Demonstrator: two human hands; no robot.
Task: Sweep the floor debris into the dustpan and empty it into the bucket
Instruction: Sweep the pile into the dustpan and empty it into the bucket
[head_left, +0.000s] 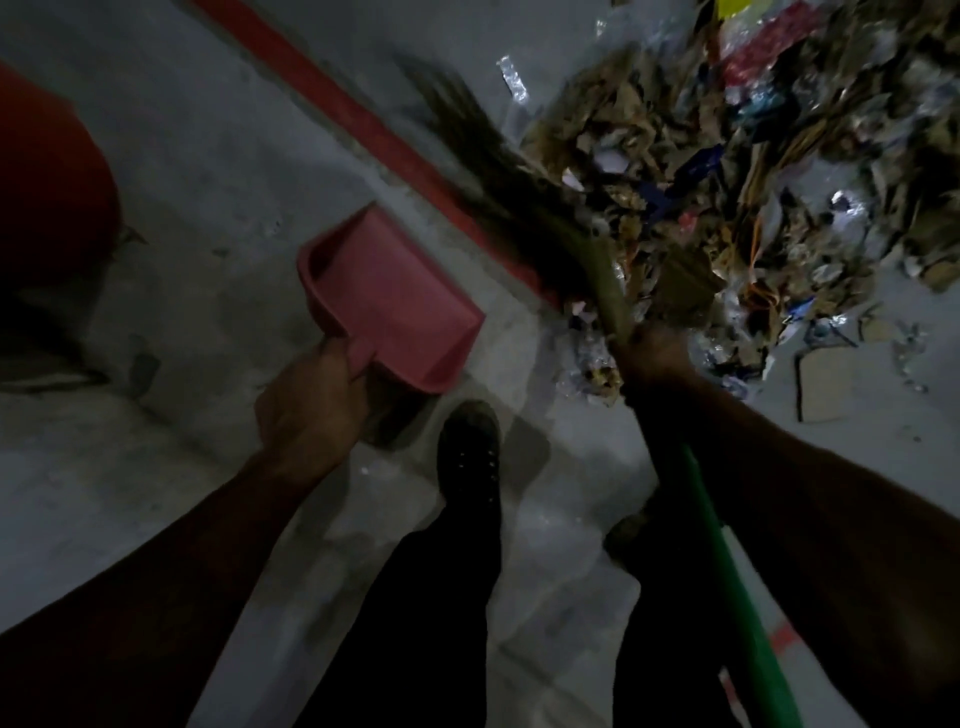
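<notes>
While gripped — dustpan mouth rightward

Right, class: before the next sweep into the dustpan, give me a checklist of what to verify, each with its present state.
1. Left hand grips the dustpan handle: ok.
2. Right hand holds the broom: ok.
3. Dustpan has room: ok, it looks empty.
4. Dustpan lip flat on the floor: cannot tell, it looks raised.
5. Dustpan close to the debris: not ok, bare floor and a red line lie between them.
6. Bucket within reach: cannot tell; only a red shape shows at the left edge.
</notes>
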